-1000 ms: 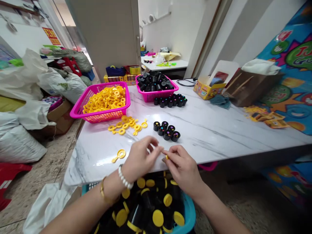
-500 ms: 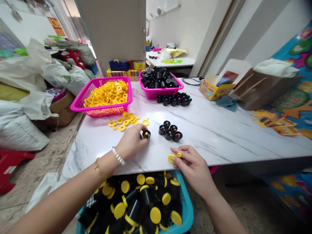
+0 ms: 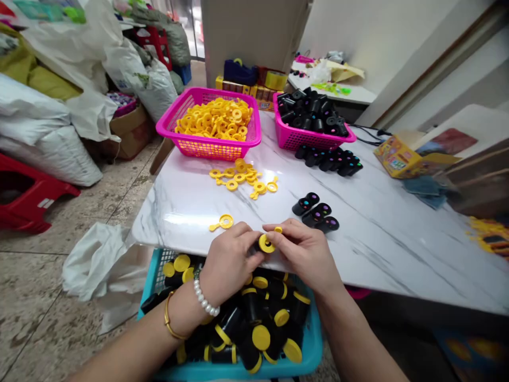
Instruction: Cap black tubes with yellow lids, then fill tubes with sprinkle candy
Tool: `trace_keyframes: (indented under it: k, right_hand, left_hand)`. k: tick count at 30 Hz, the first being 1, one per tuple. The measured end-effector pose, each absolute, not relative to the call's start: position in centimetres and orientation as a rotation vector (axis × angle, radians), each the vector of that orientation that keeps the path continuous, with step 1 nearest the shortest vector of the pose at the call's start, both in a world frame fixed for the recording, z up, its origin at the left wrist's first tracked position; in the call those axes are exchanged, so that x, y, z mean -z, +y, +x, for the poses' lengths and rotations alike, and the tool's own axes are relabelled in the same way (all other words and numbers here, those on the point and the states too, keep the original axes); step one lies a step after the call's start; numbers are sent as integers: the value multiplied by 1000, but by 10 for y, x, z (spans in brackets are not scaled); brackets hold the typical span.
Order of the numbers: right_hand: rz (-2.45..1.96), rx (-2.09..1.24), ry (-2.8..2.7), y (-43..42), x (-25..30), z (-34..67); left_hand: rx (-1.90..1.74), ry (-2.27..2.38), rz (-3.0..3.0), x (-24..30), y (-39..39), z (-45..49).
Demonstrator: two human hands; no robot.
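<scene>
Yellow ring [image 3: 266, 244] pinched by fingers [image 3: 247, 237] of left hand [image 3: 233, 261], right hand [image 3: 309, 255] at table [image 3: 178, 220] edge.

Legible text: none.
Yellow carton [image 3: 397, 158]: colour print, too blurred to read; white sack [image 3: 141, 79]: green mark, unreadable; red stool [image 3: 43, 202]: white marking, unreadable; small boxes [image 3: 242, 89]: print too small.

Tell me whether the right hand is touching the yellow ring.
Touching. Head view: fingertips of the right hand pinch the yellow ring at its rim.
</scene>
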State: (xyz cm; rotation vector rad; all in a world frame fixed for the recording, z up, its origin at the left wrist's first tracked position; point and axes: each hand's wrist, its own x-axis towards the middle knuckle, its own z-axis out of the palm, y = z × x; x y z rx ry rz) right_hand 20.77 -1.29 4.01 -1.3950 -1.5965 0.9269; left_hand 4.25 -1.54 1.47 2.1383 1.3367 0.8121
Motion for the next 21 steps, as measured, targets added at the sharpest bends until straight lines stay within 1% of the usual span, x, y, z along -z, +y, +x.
trace_keyframes:
  k: [4, 8, 11, 13, 15, 18, 21]
  right_hand:
    - [-1493, -996, -1556, -11, -39, 204]
    - [-1516, -973, -1538, -12, -39, 201]
    - [-1520, -1031, -1492, -16, -37, 199]
    - [-1521, -1072, -1472, -18, -34, 198]
    - [-1509, -1063, -1472, -20, -31, 197]
    - [-1483, -973, -1472, -22, -27, 195]
    - [-1486, -1001, -1453, -22, -26, 194]
  left_hand:
    - [-754, 1352, 2177, -15, -17, 41]
    - [-665, 1399, 2179, -24, -17, 37]
    - [-600, 1237, 2007, -34, -15, 33]
    - [-614, 1165, 1845, -38, -12, 32]
    - [-664, 1206, 1743, -40, -9, 34]
    - [-710, 1256, 1697, -37, -9, 39]
    - [-747, 1241, 1712, -31, -19, 43]
